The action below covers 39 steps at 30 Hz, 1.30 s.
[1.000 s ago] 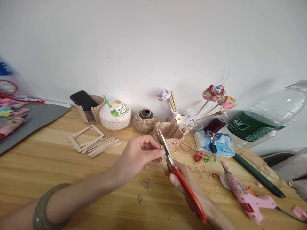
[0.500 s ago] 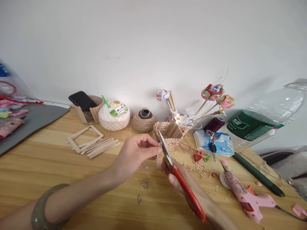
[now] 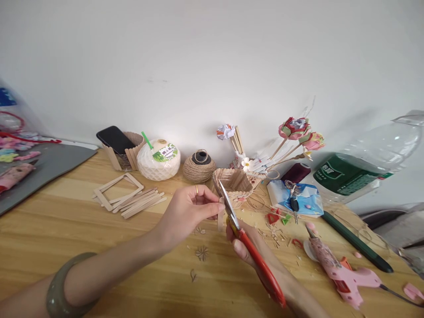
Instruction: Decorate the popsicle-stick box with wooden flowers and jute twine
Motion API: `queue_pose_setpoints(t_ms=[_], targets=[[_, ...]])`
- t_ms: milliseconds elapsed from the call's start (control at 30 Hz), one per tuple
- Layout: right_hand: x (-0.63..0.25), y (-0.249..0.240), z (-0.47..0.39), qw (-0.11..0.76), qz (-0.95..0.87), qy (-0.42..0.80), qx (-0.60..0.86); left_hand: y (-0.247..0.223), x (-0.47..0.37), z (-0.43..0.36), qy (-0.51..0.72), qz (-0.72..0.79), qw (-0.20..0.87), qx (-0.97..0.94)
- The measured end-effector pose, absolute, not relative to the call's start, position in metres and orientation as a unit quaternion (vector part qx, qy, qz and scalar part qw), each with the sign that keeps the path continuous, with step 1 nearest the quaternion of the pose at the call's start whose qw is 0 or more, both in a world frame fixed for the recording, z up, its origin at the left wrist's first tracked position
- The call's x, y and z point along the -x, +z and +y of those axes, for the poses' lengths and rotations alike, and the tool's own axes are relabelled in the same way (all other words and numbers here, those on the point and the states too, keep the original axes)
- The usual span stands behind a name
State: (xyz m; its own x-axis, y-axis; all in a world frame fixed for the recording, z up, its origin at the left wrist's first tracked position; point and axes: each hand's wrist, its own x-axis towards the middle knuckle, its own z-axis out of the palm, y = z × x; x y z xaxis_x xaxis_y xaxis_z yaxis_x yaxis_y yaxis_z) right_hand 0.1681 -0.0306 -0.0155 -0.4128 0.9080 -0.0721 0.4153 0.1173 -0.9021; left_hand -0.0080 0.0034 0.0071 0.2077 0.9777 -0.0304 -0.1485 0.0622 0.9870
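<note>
My left hand (image 3: 195, 205) pinches a small wooden stick piece (image 3: 220, 219) between thumb and fingers near the middle. Red-handled scissors (image 3: 256, 260) are in my right hand (image 3: 247, 247), their blades pointing up and away, close beside the stick and my left fingertips. Whether the blades touch the stick I cannot tell. Just behind the blades stands a small basket of wooden sticks (image 3: 236, 181). Below my hands, small looped twine shapes (image 3: 202, 253) lie on the wooden table (image 3: 132, 282).
Behind are a phone (image 3: 115, 139) in a stick holder, a white coconut (image 3: 158, 161), a twine ball (image 3: 198, 168) and paper flowers (image 3: 294, 128). Loose sticks (image 3: 144, 203) lie left; a pink glue gun (image 3: 344, 274), keys (image 3: 294, 203) and a large bottle (image 3: 351, 172) are right.
Both hands keep nearly the same pose, with the scissors and stick piece still held. The whole view has shifted very slightly.
</note>
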Motion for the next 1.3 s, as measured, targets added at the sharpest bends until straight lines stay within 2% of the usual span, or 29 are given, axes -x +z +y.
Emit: queue_pose_setpoints(t_ms=[733, 1100, 1300], targets=[[-0.175, -0.013, -0.023, 0.208, -0.701, 0.464, 0.5, 0.011, 0.019, 0.018, 0.421, 0.446, 0.563, -0.554], [-0.175, -0.015, -0.02, 0.23, -0.694, 0.46, 0.504, 0.013, 0.025, 0.021, 0.409, 0.424, 0.553, -0.589], [-0.182, -0.011, -0.029, 0.244, -0.687, 0.456, 0.51, 0.014, 0.02, 0.01, 0.413, 0.396, 0.608, -0.551]])
